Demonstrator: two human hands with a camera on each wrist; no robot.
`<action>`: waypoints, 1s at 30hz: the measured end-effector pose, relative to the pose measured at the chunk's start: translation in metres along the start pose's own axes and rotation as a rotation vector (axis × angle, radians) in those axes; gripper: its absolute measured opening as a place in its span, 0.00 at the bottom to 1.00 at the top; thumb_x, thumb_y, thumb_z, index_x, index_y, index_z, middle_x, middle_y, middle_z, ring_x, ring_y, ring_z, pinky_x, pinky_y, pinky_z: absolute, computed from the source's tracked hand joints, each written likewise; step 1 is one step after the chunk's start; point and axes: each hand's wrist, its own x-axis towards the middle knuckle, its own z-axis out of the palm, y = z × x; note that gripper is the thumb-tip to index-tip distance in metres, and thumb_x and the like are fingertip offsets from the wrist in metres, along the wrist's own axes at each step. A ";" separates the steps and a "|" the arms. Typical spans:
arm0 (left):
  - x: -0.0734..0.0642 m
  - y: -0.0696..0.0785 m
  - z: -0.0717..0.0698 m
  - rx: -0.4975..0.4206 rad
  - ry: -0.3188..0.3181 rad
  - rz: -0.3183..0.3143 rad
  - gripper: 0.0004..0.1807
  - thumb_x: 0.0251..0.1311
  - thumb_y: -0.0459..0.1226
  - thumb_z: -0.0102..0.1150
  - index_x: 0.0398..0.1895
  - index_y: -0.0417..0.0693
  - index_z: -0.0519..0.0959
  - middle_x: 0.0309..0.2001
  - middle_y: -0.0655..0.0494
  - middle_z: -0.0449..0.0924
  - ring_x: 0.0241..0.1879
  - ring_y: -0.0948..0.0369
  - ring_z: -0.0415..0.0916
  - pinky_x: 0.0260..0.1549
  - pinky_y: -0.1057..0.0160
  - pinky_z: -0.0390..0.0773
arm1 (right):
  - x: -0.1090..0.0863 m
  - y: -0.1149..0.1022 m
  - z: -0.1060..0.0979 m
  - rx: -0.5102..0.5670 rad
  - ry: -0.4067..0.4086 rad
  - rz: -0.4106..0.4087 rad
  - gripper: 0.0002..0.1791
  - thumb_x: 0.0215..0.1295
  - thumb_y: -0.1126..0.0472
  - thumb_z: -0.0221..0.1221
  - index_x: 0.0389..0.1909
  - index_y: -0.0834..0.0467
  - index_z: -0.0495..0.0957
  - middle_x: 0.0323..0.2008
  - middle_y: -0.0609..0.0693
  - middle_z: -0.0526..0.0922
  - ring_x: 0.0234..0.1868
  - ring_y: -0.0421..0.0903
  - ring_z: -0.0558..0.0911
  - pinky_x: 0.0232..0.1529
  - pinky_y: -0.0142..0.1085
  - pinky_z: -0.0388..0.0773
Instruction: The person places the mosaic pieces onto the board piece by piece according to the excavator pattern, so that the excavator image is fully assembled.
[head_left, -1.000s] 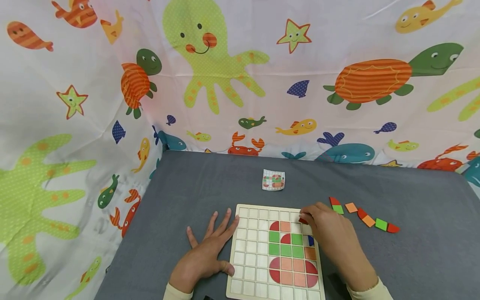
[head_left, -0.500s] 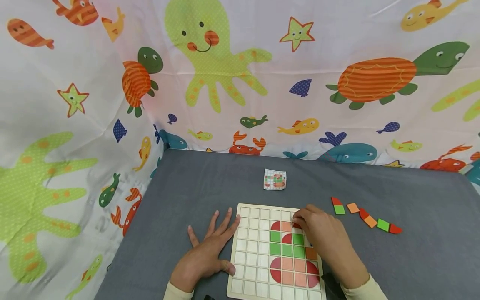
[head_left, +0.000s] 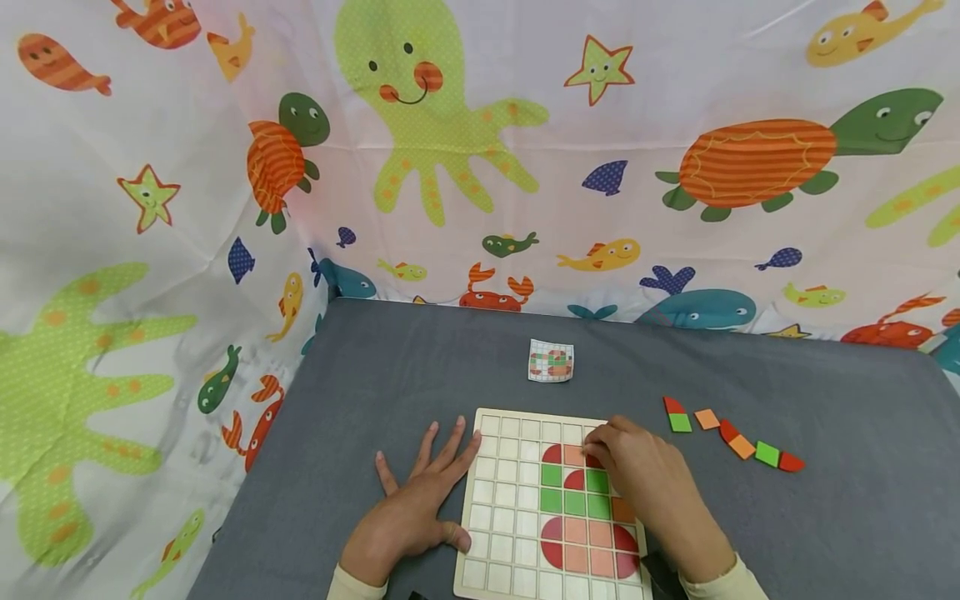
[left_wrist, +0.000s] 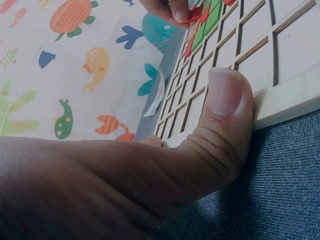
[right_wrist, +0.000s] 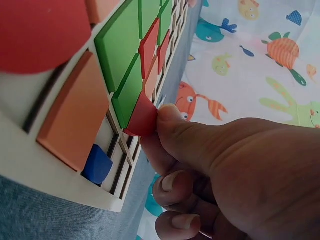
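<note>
A wooden grid board (head_left: 506, 471) lies on the grey cloth, with red, green, orange and salmon tiles in its right half. My left hand (head_left: 416, 517) rests at the board's left edge, fingers spread and thumb (left_wrist: 225, 100) on the rim. Over the upper right part of the grid, my right hand (head_left: 652, 475) pinches a red quarter-round tile (right_wrist: 141, 117) between thumb and finger. That tile sits at a cell beside a green tile (right_wrist: 128, 92) and a salmon tile (right_wrist: 151, 80). A small blue piece (right_wrist: 97, 164) lies in a nearby cell, next to an orange tile (right_wrist: 75, 117).
Right of the board runs a loose row of tiles, among them a green square (head_left: 680, 422), an orange square (head_left: 707, 419) and a red quarter-round (head_left: 791, 462). Behind the board lies a small printed card (head_left: 551, 361). A sea-animal curtain (head_left: 450, 267) closes off the back and left.
My right hand has moved left with the red tile, from the board's right edge to the cell beside the salmon tile. The left hand stays in place.
</note>
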 end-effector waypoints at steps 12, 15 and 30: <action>0.000 0.000 0.000 0.010 0.006 0.004 0.73 0.39 0.50 0.84 0.88 0.71 0.45 0.87 0.64 0.31 0.85 0.47 0.20 0.55 0.16 0.08 | -0.001 -0.002 -0.003 0.025 -0.021 0.027 0.04 0.64 0.58 0.75 0.35 0.51 0.89 0.29 0.43 0.79 0.25 0.37 0.74 0.25 0.35 0.77; 0.001 0.000 0.001 0.010 0.009 0.007 0.73 0.39 0.50 0.84 0.88 0.70 0.46 0.87 0.64 0.31 0.85 0.47 0.20 0.55 0.16 0.08 | -0.001 -0.002 -0.003 0.031 -0.023 0.038 0.04 0.63 0.59 0.76 0.35 0.52 0.89 0.29 0.43 0.79 0.24 0.37 0.74 0.25 0.35 0.77; 0.000 0.001 0.001 0.009 0.008 0.001 0.73 0.39 0.49 0.84 0.88 0.69 0.46 0.87 0.63 0.32 0.85 0.46 0.21 0.56 0.15 0.10 | -0.004 -0.001 -0.001 0.045 -0.026 0.030 0.05 0.60 0.61 0.77 0.35 0.52 0.90 0.31 0.44 0.82 0.26 0.38 0.76 0.26 0.35 0.78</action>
